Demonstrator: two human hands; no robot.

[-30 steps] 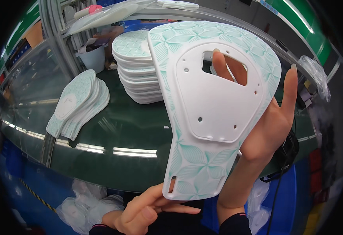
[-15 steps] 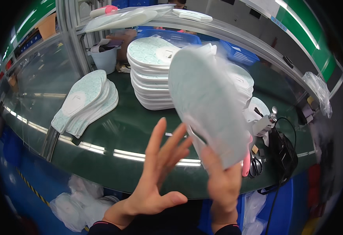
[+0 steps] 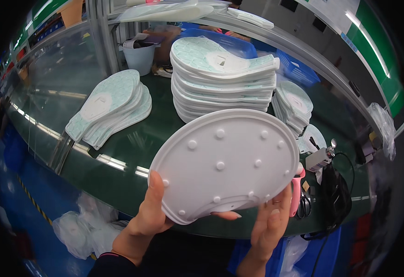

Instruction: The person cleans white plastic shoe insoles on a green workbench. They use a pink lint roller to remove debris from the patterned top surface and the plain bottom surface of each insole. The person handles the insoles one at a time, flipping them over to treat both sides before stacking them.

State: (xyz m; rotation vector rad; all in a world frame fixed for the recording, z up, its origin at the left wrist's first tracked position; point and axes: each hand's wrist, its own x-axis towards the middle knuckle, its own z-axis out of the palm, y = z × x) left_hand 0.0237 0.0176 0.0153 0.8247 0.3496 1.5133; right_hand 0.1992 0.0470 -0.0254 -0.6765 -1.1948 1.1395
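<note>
A white moulded plastic panel (image 3: 229, 184), bean-shaped with a raised rim, is tilted up in front of me. Its knobbed underside faces me. My left hand (image 3: 150, 207) grips its lower left edge, thumb in front; a fingertip shows below the notched bottom edge. Against the lower right edge rests my right hand (image 3: 270, 221), fingers bent and partly hidden by the rim. Behind the panel stands a tall stack of white panels (image 3: 222, 85) with pale green patterned tops. A smaller fanned pile of panels (image 3: 112, 104) lies to the left.
Another stack of panels (image 3: 294, 104) sits at the right, near a pump bottle (image 3: 319, 157), a pink-handled tool (image 3: 296, 196), scissors (image 3: 305, 205) and a black bag (image 3: 333, 184). Blue baskets (image 3: 296, 71) and a pale bucket (image 3: 138, 57) stand behind. A metal frame (image 3: 99, 37) rises beyond the green table.
The panel has turned from upright to sideways and come lower, its underside now toward me. My left hand, free before, has taken hold of its left edge. The view has shifted slightly.
</note>
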